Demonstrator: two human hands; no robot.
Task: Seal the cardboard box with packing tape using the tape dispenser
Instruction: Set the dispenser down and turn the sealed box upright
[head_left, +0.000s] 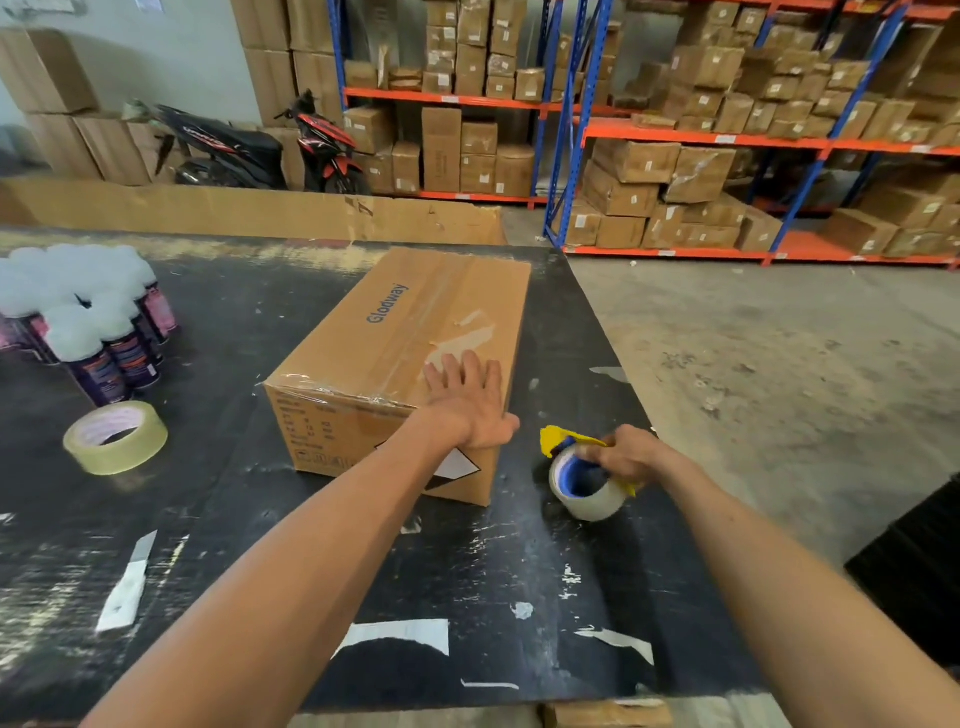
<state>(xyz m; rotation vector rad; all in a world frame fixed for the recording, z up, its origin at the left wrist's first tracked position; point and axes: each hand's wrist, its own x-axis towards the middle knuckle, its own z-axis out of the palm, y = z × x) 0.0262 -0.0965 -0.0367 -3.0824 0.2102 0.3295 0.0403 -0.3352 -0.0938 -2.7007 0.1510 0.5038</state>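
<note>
Head view looks down on a black, scuffed counter (260, 322) where a closed cardboard box (395, 364) printed "Glodway" lies near the middle, its top seam already covered with clear tape. Left hand (470, 402) lies flat on the near right part of the box top, fingers straight and spread, palm pressing the cardboard and grasping nothing. Right hand (626, 454) is curled round the tape dispenser (584, 475), a yellow-and-blue holder carrying a roll of clear tape, which rests on the counter just beside the box's near right corner, apart from the box.

On the left side of the counter lies a loose tape roll (115, 437), flat on its side, and behind it stands a cluster of spray cans (98, 332) with white caps. A box cutter (127, 587) lies nearer the front left edge. Behind the counter stand a parked motorcycle (260, 150) and blue-and-orange shelving (701, 135) filled with cartons.
</note>
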